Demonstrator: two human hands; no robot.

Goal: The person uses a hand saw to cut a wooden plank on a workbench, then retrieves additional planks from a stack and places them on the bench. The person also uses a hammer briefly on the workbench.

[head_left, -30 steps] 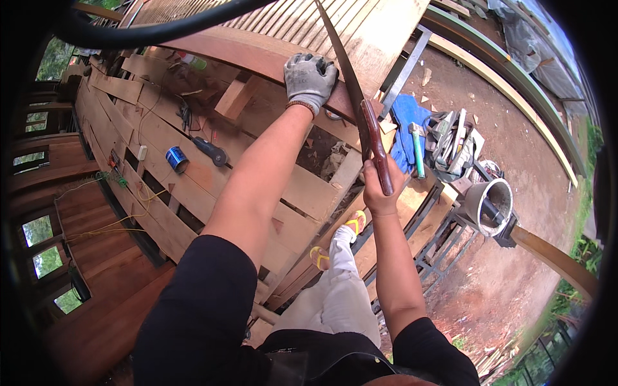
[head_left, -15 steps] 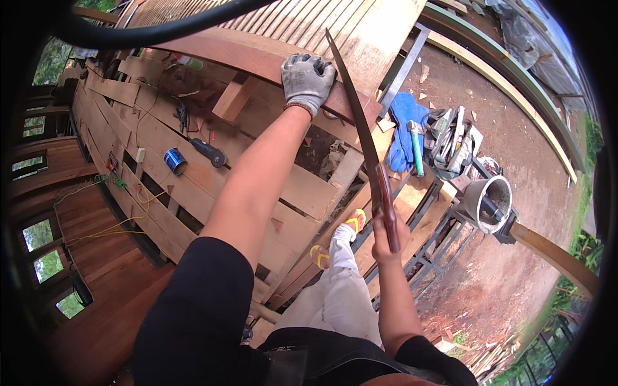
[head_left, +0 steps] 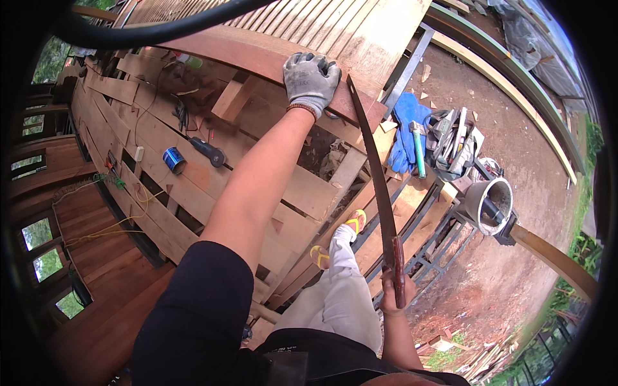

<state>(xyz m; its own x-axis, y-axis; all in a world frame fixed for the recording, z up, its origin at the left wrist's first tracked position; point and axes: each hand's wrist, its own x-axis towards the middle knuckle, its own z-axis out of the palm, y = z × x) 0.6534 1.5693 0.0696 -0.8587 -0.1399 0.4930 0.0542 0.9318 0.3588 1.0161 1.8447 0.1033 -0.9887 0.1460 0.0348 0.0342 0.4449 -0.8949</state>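
My left hand (head_left: 310,82), in a grey glove with a beaded band at the wrist, grips the reddish-brown board (head_left: 235,49) along the edge of a slatted wooden panel (head_left: 302,22). My right hand (head_left: 394,293) is low at the right, closed round the wooden handle of a handsaw (head_left: 373,157). The long blade slants up from there, its tip lying at the board beside my left hand.
Loose planks (head_left: 154,186) hold an angle grinder (head_left: 205,149), a blue can (head_left: 174,161) and cords. At the right are blue gloves (head_left: 402,132), a green-handled hammer (head_left: 418,151), a tool bag (head_left: 450,141) and a white bucket (head_left: 486,209). My feet in yellow sandals (head_left: 354,222) stand on boards.
My right hand has pulled the saw back toward my body, bringing the blade's tip down from the top of the view to the board's edge. My left hand stays on the board.
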